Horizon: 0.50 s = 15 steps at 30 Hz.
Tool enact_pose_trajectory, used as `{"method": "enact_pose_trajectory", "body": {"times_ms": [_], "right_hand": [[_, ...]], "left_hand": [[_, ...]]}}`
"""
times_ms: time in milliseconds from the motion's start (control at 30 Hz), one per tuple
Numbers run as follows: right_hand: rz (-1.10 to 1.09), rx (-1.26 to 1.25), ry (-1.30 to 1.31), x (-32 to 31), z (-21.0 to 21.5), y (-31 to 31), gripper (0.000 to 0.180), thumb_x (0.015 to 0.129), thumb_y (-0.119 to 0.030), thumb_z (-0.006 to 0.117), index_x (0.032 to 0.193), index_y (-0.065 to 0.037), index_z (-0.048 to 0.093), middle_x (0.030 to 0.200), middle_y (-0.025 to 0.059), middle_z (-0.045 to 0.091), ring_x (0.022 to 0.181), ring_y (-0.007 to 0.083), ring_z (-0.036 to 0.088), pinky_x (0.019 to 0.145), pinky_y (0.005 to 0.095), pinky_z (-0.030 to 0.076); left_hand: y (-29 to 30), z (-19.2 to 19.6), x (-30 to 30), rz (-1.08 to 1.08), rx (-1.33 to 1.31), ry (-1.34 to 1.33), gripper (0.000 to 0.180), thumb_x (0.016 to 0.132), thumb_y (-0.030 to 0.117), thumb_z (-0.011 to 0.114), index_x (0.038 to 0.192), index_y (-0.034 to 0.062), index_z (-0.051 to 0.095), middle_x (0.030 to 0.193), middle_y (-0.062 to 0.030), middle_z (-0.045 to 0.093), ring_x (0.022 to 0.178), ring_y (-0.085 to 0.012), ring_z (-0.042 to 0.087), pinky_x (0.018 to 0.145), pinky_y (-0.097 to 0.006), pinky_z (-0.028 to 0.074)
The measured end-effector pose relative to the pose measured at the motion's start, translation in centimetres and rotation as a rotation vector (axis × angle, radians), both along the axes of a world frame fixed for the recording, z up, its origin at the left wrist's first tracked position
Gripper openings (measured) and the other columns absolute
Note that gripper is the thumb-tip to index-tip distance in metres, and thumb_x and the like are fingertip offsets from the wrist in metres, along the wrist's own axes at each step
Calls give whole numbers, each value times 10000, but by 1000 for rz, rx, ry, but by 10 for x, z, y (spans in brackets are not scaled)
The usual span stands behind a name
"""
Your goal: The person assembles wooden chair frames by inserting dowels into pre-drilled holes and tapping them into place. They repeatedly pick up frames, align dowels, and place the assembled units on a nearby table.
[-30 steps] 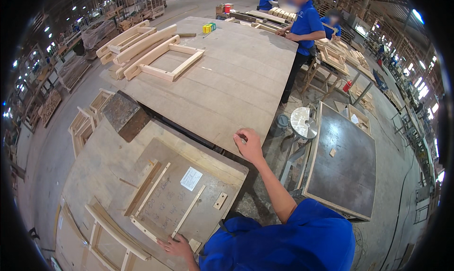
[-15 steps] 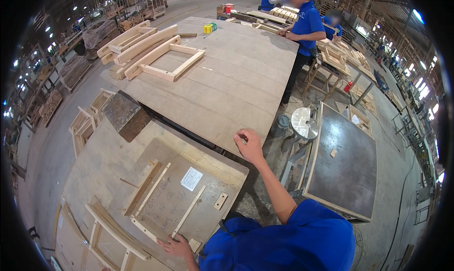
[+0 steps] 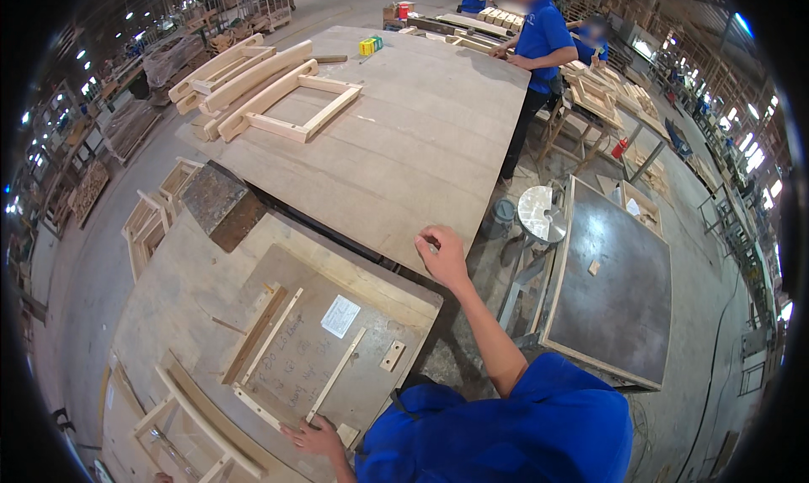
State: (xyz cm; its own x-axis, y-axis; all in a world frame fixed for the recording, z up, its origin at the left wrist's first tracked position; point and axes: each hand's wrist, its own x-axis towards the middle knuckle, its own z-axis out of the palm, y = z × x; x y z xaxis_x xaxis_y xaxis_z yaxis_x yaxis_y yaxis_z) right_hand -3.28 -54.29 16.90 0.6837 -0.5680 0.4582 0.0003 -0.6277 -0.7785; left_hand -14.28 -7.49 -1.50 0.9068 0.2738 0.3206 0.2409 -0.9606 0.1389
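My left hand [image 3: 313, 439] lies with its fingers spread on a jig board [image 3: 291, 348], by the ends of the thin wooden strips fixed to it. One strip [image 3: 337, 375] runs up from my fingertips, and a longer wooden bar [image 3: 254, 334] lies farther left. A white paper label [image 3: 340, 315] and a small drilled wooden block [image 3: 393, 355] are on the same board. Over the near edge of a large plywood table [image 3: 404, 146], my right hand [image 3: 442, 256] is held with fingers curled in and the thumb close to them. Nothing shows in it.
Light wooden frames [image 3: 278, 104] and a yellow-green box [image 3: 370, 46] sit on the large table. A rusty metal block [image 3: 221, 205] stands at its near left corner. To the right are a round metal disc [image 3: 541, 214] and a dark-topped table [image 3: 611, 289]. A co-worker [image 3: 543, 45] stands beyond.
The wooden frame at the lower left has shifted and turned, with its crosspiece now showing on the left. Both my hands keep their places; the view has tilted very slightly.
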Motion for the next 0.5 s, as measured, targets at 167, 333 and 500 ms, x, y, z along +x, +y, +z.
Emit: {"method": "enact_pose_trajectory", "body": {"times_ms": [167, 333, 500], "right_hand": [[-8, -12, 10, 0, 0, 0, 178, 853, -159, 677, 880, 14, 648, 884, 145, 644, 828, 258, 617, 724, 334, 509], [4, 16, -1, 0, 4, 2, 179, 847, -168, 673, 850, 7, 635, 857, 150, 642, 844, 298, 604, 748, 378, 499], [7, -42, 28, 0, 2, -2, 177, 854, -155, 680, 890, 17, 658, 887, 141, 656, 830, 235, 617, 705, 315, 516]], "left_hand": [[2, -1, 0, -28, 45, -2, 405, 884, 408, 577, 1099, 69, 631, 1509, -259, 310, 1394, -384, 313, 986, -494, 350], [-1, 4, 0, -16, 25, 22, 394, 879, 400, 580, 1090, 74, 641, 1521, -256, 292, 1396, -384, 308, 988, -491, 350], [2, -2, 1, -24, 31, -8, 385, 869, 396, 586, 1080, 80, 650, 1518, -250, 301, 1396, -384, 310, 984, -493, 352]]}}
